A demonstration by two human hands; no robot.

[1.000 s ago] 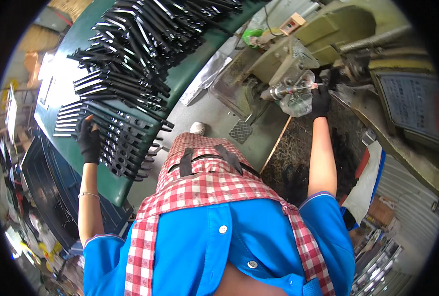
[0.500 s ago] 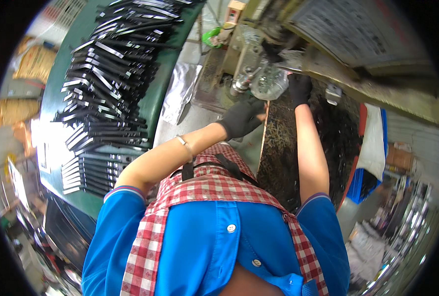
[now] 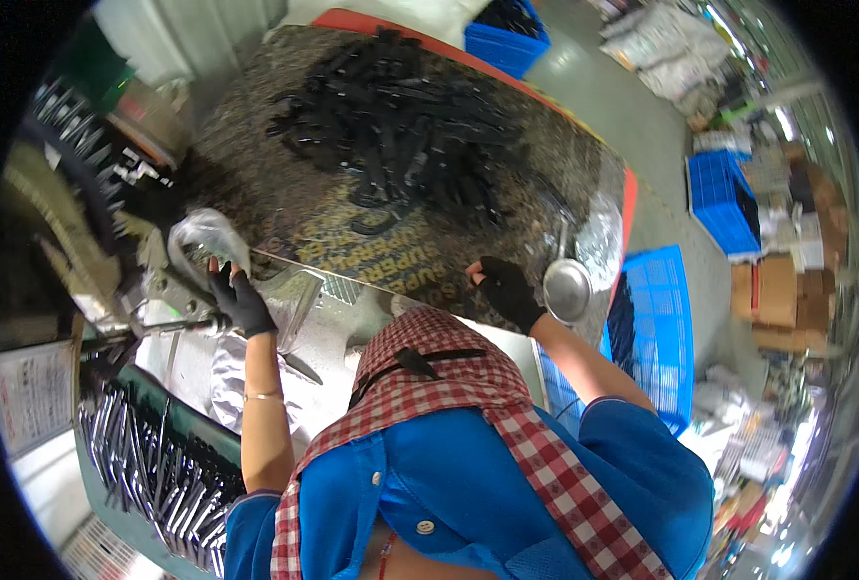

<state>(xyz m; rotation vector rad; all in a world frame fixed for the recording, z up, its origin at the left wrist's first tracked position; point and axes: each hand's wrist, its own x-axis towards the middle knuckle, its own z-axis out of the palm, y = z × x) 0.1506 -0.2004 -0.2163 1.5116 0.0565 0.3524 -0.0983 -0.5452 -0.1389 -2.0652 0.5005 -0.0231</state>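
Observation:
Both my hands wear black gloves with bare fingertips. My left hand [image 3: 242, 302] is open, its fingers apart and stretched toward a clear plastic container [image 3: 207, 235] beside the machine. At the near edge of the dark, worn worktable [image 3: 285, 215], my right hand [image 3: 509, 292] has its fingers curled in; what they hold, if anything, is hidden. Just right of that hand lies a round metal pan with a handle [image 3: 567, 291]. Beyond, a heap of black strip-like parts [image 3: 400, 126] covers the middle of the worktable.
At the lower left, a green table [image 3: 101, 464] bears many black parts [image 3: 164, 474]. Machine parts [image 3: 173, 290] stand close to my left hand. Blue crates [image 3: 663, 333] are on the right, with a clear plastic bag [image 3: 600, 242] at the worktable's right end. Cardboard boxes [image 3: 773, 290] stand farther off.
My view has swung right, bringing the worktable and its heap to the front. My right hand has left the machine area for the table's near edge; my left hand is now by the clear container.

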